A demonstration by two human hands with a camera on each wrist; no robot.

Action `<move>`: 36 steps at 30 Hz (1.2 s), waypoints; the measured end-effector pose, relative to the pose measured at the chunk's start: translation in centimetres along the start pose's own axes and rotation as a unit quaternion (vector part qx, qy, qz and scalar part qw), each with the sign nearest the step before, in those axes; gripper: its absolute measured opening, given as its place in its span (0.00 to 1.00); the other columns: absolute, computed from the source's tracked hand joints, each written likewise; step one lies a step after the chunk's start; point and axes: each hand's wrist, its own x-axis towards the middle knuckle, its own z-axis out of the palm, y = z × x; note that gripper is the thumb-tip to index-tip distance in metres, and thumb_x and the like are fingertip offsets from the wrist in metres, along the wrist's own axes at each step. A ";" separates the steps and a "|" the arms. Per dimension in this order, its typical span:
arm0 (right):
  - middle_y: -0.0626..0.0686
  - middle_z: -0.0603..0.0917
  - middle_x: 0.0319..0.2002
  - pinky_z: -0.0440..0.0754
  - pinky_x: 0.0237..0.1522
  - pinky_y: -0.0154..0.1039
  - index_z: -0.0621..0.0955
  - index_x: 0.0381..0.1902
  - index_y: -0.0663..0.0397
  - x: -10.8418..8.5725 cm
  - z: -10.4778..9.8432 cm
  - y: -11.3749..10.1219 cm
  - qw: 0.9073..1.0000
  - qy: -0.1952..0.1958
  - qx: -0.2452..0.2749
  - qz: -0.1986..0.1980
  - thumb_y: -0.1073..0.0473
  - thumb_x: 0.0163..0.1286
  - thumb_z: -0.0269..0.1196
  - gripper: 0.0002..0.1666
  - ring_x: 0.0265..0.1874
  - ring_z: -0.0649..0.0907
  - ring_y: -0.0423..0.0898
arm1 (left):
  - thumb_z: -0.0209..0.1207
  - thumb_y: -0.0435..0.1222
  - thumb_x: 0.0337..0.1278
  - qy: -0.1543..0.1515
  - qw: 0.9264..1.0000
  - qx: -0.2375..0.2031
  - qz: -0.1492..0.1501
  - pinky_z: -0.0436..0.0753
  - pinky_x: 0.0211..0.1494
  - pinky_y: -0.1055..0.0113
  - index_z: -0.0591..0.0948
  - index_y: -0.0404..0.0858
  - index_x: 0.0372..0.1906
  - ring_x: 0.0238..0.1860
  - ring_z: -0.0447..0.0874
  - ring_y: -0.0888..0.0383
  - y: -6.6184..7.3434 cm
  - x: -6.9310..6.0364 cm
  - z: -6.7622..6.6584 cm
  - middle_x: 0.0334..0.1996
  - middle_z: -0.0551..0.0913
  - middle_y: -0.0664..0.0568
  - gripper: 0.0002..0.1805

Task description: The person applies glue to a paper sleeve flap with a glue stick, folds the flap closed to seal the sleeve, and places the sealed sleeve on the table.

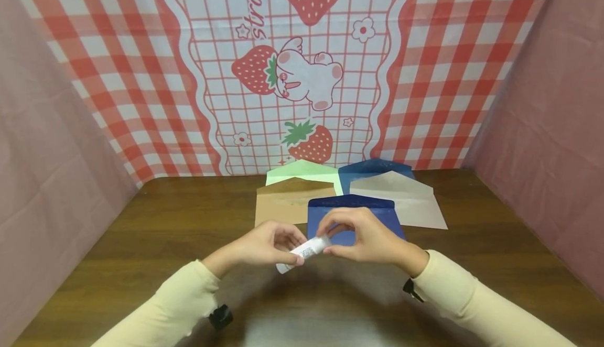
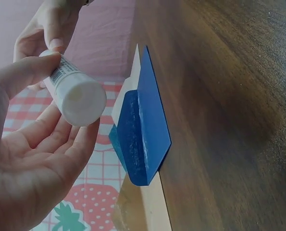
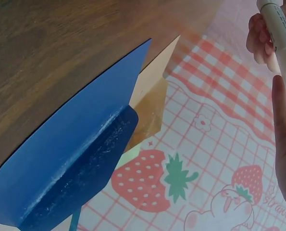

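A white glue stick [image 1: 305,251] with printed text is held at a slant between both hands. My left hand [image 1: 269,245] grips its body, thumb on the near side and fingers behind. At the upper right end, the thumb and fingertips of my right hand [image 1: 368,234] pinch its cap end. Below and behind the hands lies a dark blue envelope [image 1: 325,218], its flap open. Whitish smears show along that envelope's flap [image 3: 85,168] in the right wrist view. The round end of the glue stick [image 2: 85,98] faces the camera in the left wrist view.
Further open envelopes lie behind: tan [image 1: 280,208], light green [image 1: 302,171], teal-blue [image 1: 377,171] and pale grey [image 1: 415,208]. They overlap on the brown wooden table [image 1: 189,205]. A strawberry-print cloth [image 1: 302,74] hangs at the back, with pink cloth [image 1: 542,127] at the sides.
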 end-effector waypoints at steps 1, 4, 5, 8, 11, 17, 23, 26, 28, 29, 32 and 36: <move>0.51 0.86 0.39 0.86 0.42 0.33 0.82 0.41 0.54 0.0 0.0 0.0 1.000 0.003 0.002 0.005 0.64 0.57 0.70 0.13 0.40 0.85 0.41 | 0.66 0.31 0.49 0.003 1.000 0.001 0.001 0.84 0.46 0.74 0.80 0.27 0.44 0.37 0.82 0.64 0.0 0.0 0.0 0.39 0.85 0.38 0.17; 0.52 0.87 0.38 0.86 0.41 0.34 0.83 0.40 0.55 -0.1 0.1 0.0 1.000 0.016 0.006 0.022 0.63 0.57 0.70 0.12 0.38 0.86 0.42 | 0.67 0.32 0.49 0.020 1.000 0.014 0.008 0.84 0.47 0.73 0.80 0.28 0.44 0.37 0.82 0.64 -0.2 0.0 0.2 0.39 0.85 0.39 0.16; 0.52 0.87 0.38 0.87 0.40 0.34 0.83 0.40 0.55 -0.1 0.1 0.0 0.999 0.022 0.007 0.030 0.63 0.57 0.71 0.12 0.38 0.86 0.42 | 0.67 0.32 0.49 0.028 0.999 0.023 0.012 0.84 0.46 0.73 0.80 0.29 0.44 0.37 0.82 0.64 -0.3 0.0 0.3 0.39 0.85 0.40 0.16; 0.53 0.88 0.37 0.87 0.38 0.33 0.84 0.39 0.56 -0.2 0.3 0.0 0.997 0.037 0.009 0.063 0.63 0.55 0.72 0.12 0.36 0.87 0.41 | 0.67 0.33 0.48 0.059 0.996 0.057 0.029 0.84 0.43 0.73 0.81 0.32 0.42 0.35 0.82 0.65 -0.3 -0.1 0.7 0.36 0.86 0.44 0.15; 0.53 0.89 0.35 0.87 0.36 0.34 0.84 0.38 0.56 -0.3 0.4 0.0 0.993 0.044 0.010 0.107 0.61 0.55 0.72 0.12 0.33 0.86 0.38 | 0.67 0.33 0.46 0.094 0.989 0.099 0.055 0.83 0.40 0.74 0.82 0.35 0.40 0.32 0.81 0.67 -0.2 -0.2 1.1 0.32 0.86 0.48 0.13; 0.51 0.88 0.33 0.86 0.34 0.33 0.84 0.38 0.55 -0.6 0.4 0.1 0.986 0.036 0.008 0.163 0.56 0.58 0.70 0.12 0.29 0.84 0.34 | 0.69 0.32 0.43 0.134 0.975 0.145 0.099 0.82 0.39 0.74 0.82 0.38 0.37 0.31 0.79 0.69 -0.1 -0.4 1.5 0.30 0.86 0.50 0.12; 0.49 0.86 0.42 0.86 0.39 0.34 0.82 0.44 0.53 -0.7 0.1 0.1 0.994 0.020 -0.038 0.097 0.57 0.52 0.74 0.21 0.37 0.85 0.41 | 0.68 0.33 0.45 0.101 0.984 0.123 0.080 0.82 0.39 0.75 0.82 0.36 0.39 0.31 0.80 0.69 -0.2 -0.3 1.0 0.31 0.86 0.49 0.13; 0.46 0.84 0.42 0.85 0.42 0.35 0.81 0.44 0.51 -0.6 -0.3 0.0 0.996 0.008 -0.086 0.032 0.58 0.48 0.77 0.24 0.40 0.84 0.41 | 0.68 0.33 0.47 0.059 0.993 0.085 0.054 0.83 0.40 0.75 0.82 0.33 0.40 0.33 0.81 0.68 -0.3 -0.2 0.5 0.33 0.86 0.46 0.14; 0.45 0.83 0.43 0.84 0.44 0.34 0.80 0.44 0.50 -0.5 -0.4 -0.2 0.993 -0.005 -0.113 -0.017 0.61 0.48 0.76 0.25 0.42 0.83 0.40 | 0.68 0.33 0.48 0.029 0.997 0.056 0.035 0.83 0.42 0.75 0.81 0.31 0.41 0.34 0.81 0.67 -0.3 -0.1 0.2 0.35 0.86 0.43 0.15; 0.45 0.82 0.43 0.83 0.45 0.34 0.79 0.45 0.50 -0.5 -0.4 -0.3 0.991 -0.011 -0.125 -0.042 0.62 0.48 0.76 0.25 0.43 0.82 0.39 | 0.67 0.33 0.48 0.015 0.999 0.043 0.027 0.83 0.43 0.75 0.81 0.30 0.42 0.35 0.82 0.67 -0.3 0.0 0.2 0.36 0.86 0.42 0.15; 0.44 0.80 0.43 0.80 0.48 0.30 0.78 0.44 0.50 -0.3 -0.3 -0.8 0.985 -0.022 -0.145 -0.096 0.65 0.51 0.73 0.22 0.45 0.80 0.37 | 0.66 0.32 0.49 -0.015 1.000 0.014 0.016 0.83 0.44 0.75 0.80 0.28 0.43 0.36 0.82 0.66 -0.2 -0.1 0.0 0.38 0.86 0.40 0.16; 0.45 0.81 0.42 0.79 0.47 0.25 0.78 0.42 0.52 -0.3 0.3 -1.3 0.983 -0.007 -0.135 -0.124 0.68 0.53 0.71 0.19 0.43 0.80 0.37 | 0.66 0.32 0.49 -0.031 0.999 0.000 0.017 0.83 0.43 0.75 0.80 0.27 0.44 0.36 0.82 0.66 0.0 -0.6 -0.1 0.38 0.86 0.39 0.17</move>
